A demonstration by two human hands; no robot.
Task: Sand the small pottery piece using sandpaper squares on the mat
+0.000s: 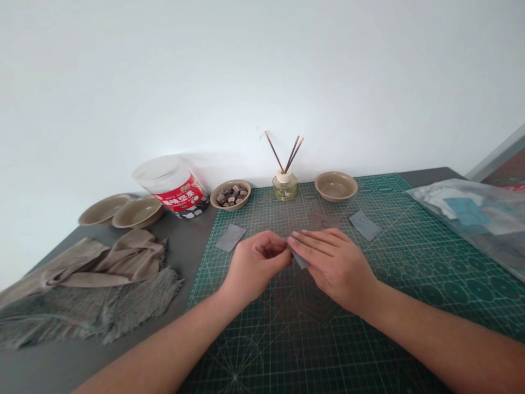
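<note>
Over the green cutting mat (254, 350), my two hands meet at the fingertips. My left hand (257, 261) is closed in a pinch, and whatever lies between its thumb and forefinger is too hidden to name. My right hand (336, 260) has its fingers together over a small grey sandpaper piece (301, 259), whose lower part shows below the fingers. Another grey sandpaper piece (231, 237) lies flat left of my hands, and one more grey piece (365, 225) lies to the right. A brownish sheet (324, 220) with marks on it lies just behind my right hand.
Along the wall stand a bowl of small stone-like pieces (231, 196), a reed diffuser (284, 186), another bowl (336, 187) and a red-labelled tub (172, 186). Two bowls (137, 212) and a crumpled cloth (90, 284) are at left. A clear plastic bag (471, 219) lies right.
</note>
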